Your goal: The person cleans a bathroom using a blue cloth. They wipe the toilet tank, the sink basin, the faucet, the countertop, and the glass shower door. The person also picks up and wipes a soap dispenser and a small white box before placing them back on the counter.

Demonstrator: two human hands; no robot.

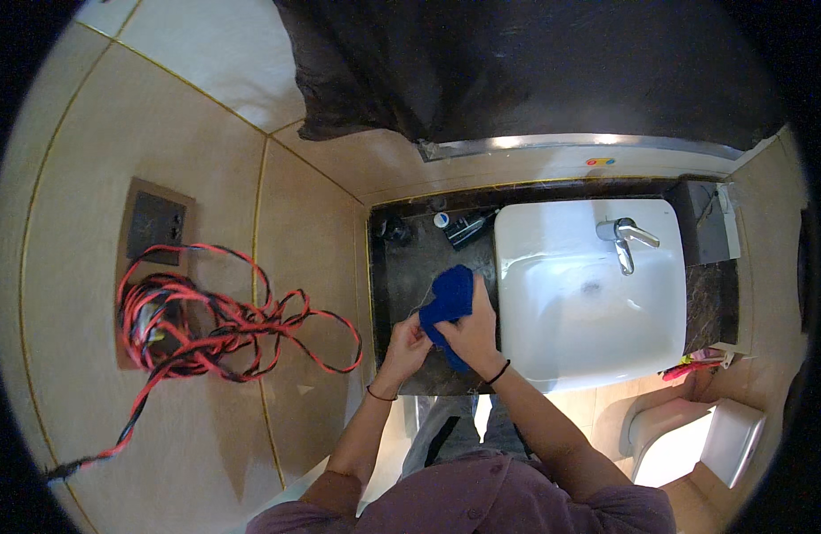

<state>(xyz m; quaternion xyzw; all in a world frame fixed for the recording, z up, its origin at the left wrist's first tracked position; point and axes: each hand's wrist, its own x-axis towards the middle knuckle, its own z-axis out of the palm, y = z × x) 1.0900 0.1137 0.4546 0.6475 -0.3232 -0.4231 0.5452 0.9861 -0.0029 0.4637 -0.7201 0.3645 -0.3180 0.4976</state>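
Note:
A piece of dark blue fabric point(452, 290) is held above the dark stone countertop point(404, 280), left of the white washbasin point(587, 320). My right hand point(476, 334) grips its right side, the thumb lying across the front. Lower on the left edge, my left hand point(409, 342) pinches the fabric between its fingertips. A thin pale line, perhaps a thread, runs up beside the fabric from near the left fingers. Part of the fabric hangs below my right hand, and the palms hide some of it.
Behind the hands lie a black bottle point(469, 230) and a small white-and-blue round cap point(440, 219). A chrome faucet point(625, 239) stands on the basin, near a dark box point(701, 220). Tangled red-and-black cable point(204, 327) hangs at the left wall. A toilet point(674, 444) is lower right.

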